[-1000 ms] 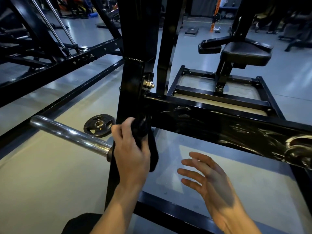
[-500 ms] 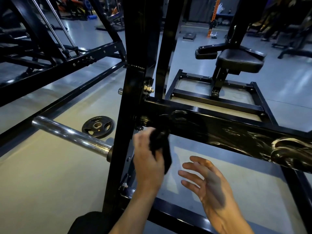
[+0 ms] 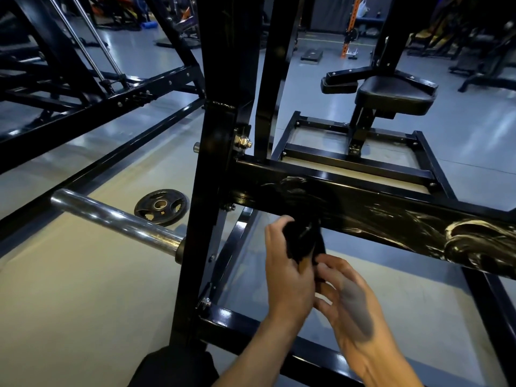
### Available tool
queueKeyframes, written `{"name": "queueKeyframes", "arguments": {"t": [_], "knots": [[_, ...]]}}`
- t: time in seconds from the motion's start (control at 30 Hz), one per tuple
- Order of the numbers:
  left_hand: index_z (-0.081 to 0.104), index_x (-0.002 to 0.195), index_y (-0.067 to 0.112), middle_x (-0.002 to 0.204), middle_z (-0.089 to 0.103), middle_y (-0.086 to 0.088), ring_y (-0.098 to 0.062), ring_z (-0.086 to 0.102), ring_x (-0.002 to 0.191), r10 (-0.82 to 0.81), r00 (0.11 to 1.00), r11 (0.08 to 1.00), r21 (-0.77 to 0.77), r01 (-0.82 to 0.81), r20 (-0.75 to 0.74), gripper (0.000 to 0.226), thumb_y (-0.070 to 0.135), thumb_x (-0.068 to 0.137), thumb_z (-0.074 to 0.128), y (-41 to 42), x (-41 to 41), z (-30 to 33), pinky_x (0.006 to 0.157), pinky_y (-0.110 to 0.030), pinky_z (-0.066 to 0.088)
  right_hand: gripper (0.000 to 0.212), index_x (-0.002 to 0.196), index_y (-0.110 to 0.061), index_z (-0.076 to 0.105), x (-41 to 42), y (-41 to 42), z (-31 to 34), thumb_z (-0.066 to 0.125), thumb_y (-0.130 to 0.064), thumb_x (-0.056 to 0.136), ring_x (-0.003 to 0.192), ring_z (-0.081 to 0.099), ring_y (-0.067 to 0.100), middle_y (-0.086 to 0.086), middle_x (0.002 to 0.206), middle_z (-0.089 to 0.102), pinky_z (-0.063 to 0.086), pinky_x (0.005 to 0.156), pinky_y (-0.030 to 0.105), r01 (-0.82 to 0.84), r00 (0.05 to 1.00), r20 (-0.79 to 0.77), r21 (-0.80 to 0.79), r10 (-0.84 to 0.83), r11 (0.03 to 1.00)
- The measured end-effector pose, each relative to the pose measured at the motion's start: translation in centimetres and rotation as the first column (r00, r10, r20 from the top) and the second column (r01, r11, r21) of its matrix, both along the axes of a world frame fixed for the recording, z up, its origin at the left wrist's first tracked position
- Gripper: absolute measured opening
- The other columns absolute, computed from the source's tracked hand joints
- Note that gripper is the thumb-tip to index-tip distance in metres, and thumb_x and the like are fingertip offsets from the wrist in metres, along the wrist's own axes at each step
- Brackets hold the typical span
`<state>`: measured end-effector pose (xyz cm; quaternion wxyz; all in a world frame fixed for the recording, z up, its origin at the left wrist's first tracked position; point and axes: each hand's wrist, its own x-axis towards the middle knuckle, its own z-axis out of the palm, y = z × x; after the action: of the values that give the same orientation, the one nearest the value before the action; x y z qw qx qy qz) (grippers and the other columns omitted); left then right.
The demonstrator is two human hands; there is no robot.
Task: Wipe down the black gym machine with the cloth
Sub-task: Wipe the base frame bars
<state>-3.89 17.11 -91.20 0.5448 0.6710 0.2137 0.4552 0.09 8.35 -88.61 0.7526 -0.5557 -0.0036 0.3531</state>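
Note:
The black gym machine fills the view: an upright post (image 3: 212, 163) and a glossy horizontal beam (image 3: 391, 219) running right from it, streaked with wet smears. My left hand (image 3: 287, 277) grips a bunched black cloth (image 3: 303, 241) just under the beam's lower edge, close to the post. My right hand (image 3: 351, 303) has come up beside it, and its fingertips touch the cloth's hanging lower end. Whether those fingers pinch the cloth I cannot tell.
A chrome bar (image 3: 117, 219) sticks out left from the post. A small weight plate (image 3: 160, 203) lies on the floor behind it. A padded seat (image 3: 396, 97) on a frame stands at the back right. More black frames cross the left side.
My left hand moved the cloth right, from the post to under the beam. My right hand rose from hovering open to meet the cloth's lower end.

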Motion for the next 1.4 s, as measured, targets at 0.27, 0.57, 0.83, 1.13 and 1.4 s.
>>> {"name": "queueKeyframes", "arguments": {"t": [0.27,0.57,0.83,1.13,1.4], "knots": [[0.062,0.128,0.024,0.117,0.061,0.012,-0.005,0.06,0.113,0.181,0.981,0.973,0.157,-0.169,-0.066,0.039,0.034,0.092,0.072,4.1,-2.7,2.8,0.09,-0.014,0.049,0.031,0.12,-0.006,0.064,0.2,-1.1,1.0,0.065,-0.021,0.093,0.088,0.074,0.036,0.019,0.097,0.075,0.058,0.08,0.044,-0.058,0.997,0.043,-0.036,0.059,0.998],[0.06,0.132,0.008,0.121,0.052,0.0,0.004,0.044,0.107,0.455,0.888,0.745,0.577,-0.335,-0.073,0.043,0.028,0.096,0.07,10.5,-4.8,8.7,0.09,0.001,0.037,0.021,0.117,-0.013,0.066,-0.6,-1.9,1.6,0.057,-0.022,0.101,0.089,0.076,0.029,0.012,0.096,0.076,0.058,0.076,0.037,-0.158,0.969,0.164,-0.166,0.185,0.973],[0.065,0.124,0.009,0.109,0.044,0.007,0.009,0.049,0.095,0.479,0.877,0.768,0.506,-0.394,-0.044,0.031,0.026,0.098,0.069,10.7,-3.2,5.8,0.084,-0.002,0.042,0.016,0.111,-0.007,0.067,-0.4,-2.9,1.4,0.053,-0.009,0.103,0.076,0.072,0.029,0.019,0.089,0.074,0.054,0.073,0.04,-0.152,0.973,0.146,-0.191,0.181,0.97],[0.063,0.129,0.006,0.111,0.051,0.003,-0.014,0.056,0.097,0.244,0.97,0.77,0.611,-0.184,-0.016,0.032,0.011,0.098,0.067,6.4,-0.2,5.1,0.084,-0.019,0.048,0.017,0.114,-0.008,0.066,-1.3,-1.1,1.7,0.053,-0.011,0.104,0.078,0.073,0.029,0.018,0.092,0.074,0.054,0.074,0.04,-0.183,0.966,0.139,-0.223,0.217,0.958],[0.057,0.118,0.01,0.111,0.042,0.004,-0.018,0.057,0.091,0.49,0.872,0.778,0.46,-0.428,-0.019,0.03,0.017,0.094,0.073,10.5,-1.6,5.7,0.072,-0.03,0.058,0.016,0.114,-0.009,0.065,-0.8,-1.6,2.3,0.055,-0.009,0.102,0.078,0.074,0.031,0.017,0.092,0.075,0.055,0.071,0.039,-0.113,0.981,0.134,-0.205,0.142,0.972]]}}
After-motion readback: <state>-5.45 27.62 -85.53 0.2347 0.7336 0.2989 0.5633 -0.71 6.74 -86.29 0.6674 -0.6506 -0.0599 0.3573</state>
